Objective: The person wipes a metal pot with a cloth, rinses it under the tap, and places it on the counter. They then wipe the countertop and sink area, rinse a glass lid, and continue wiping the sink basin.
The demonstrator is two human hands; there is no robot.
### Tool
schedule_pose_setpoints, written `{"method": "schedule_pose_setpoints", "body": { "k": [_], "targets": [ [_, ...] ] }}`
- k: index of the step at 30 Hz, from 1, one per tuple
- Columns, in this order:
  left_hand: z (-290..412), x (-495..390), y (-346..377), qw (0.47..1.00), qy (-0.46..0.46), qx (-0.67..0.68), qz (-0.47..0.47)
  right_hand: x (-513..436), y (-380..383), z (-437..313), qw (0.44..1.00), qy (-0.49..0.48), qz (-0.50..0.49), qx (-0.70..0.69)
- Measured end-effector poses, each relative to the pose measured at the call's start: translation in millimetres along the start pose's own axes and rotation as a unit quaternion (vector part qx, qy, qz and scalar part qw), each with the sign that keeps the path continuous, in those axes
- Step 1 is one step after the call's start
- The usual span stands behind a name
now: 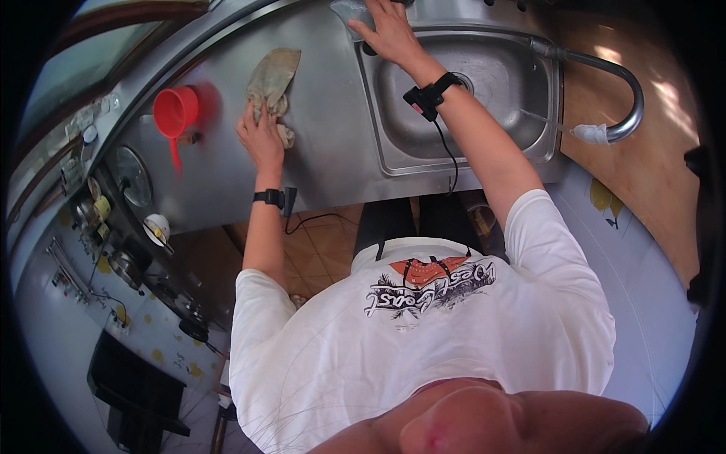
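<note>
My left hand [262, 136] rests on the steel counter [334, 142] left of the sink, its fingers closed over the bunched lower part of a greenish-beige cloth [275, 71]. The cloth's wider end lies spread beyond the fingers. At the top edge of the view, beyond the sink's far left corner, my right hand [388, 28] reaches out with the thumb spread, over or beside a translucent, plastic-looking item [347, 12]. A dark object [404, 2] is partly visible by its fingers, whose tips are partly cut off. Both wrists wear black straps with small devices.
Below my right forearm lies the steel sink [493, 102]; a curved faucet [632, 85] with a white wrapped tip runs water from the right. A red plastic dipper [176, 112], a glass lid [134, 176] and a white bowl [156, 228] stand left. A wooden surface [624, 170] is right.
</note>
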State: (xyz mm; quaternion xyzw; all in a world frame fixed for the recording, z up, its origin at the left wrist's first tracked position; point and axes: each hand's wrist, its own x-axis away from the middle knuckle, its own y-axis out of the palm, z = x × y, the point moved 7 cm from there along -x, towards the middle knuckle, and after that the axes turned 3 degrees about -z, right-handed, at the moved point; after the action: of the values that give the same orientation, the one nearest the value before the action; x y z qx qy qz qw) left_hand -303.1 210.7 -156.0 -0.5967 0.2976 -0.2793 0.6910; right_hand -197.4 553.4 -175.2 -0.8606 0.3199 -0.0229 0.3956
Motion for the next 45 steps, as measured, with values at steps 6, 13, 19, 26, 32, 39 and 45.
{"method": "schedule_pose_setpoints", "body": {
  "k": [6, 13, 19, 26, 32, 39, 45],
  "targets": [
    [99.2, 3.6, 26.0, 0.988, 0.023, 0.151, 0.002, -1.4, -25.2, -39.1, 0.995, -0.055, -0.083, 0.031],
    [188.0, 6.1, 31.6, 0.983, 0.081, 0.166, -0.005, 9.4, -22.3, -34.7, 0.991, -0.103, -0.063, 0.055],
    [209.7, 149.3, 19.8, 0.98, 0.089, 0.174, -0.027, 14.6, -8.5, -43.6, 0.981, -0.124, -0.078, 0.129],
    [101.0, 182.9, 12.3, 0.995, -0.018, 0.097, 0.002, 14.8, -5.1, -50.9, 0.994, -0.1, -0.019, 0.037],
    [134.3, 169.8, 22.6, 0.978, -0.127, 0.165, -0.029, 154.8, -36.5, -103.7, 0.969, 0.038, -0.129, -0.207],
    [284.3, 179.7, 40.1, 0.48, -0.297, 0.779, -0.273, 301.9, -67.9, -67.9, 0.955, 0.089, -0.275, -0.066],
    [394.3, 161.9, 52.7, 0.466, -0.222, 0.699, -0.495, 347.1, -166.1, 12.0, 0.973, 0.11, -0.202, 0.013]
  ]
}}
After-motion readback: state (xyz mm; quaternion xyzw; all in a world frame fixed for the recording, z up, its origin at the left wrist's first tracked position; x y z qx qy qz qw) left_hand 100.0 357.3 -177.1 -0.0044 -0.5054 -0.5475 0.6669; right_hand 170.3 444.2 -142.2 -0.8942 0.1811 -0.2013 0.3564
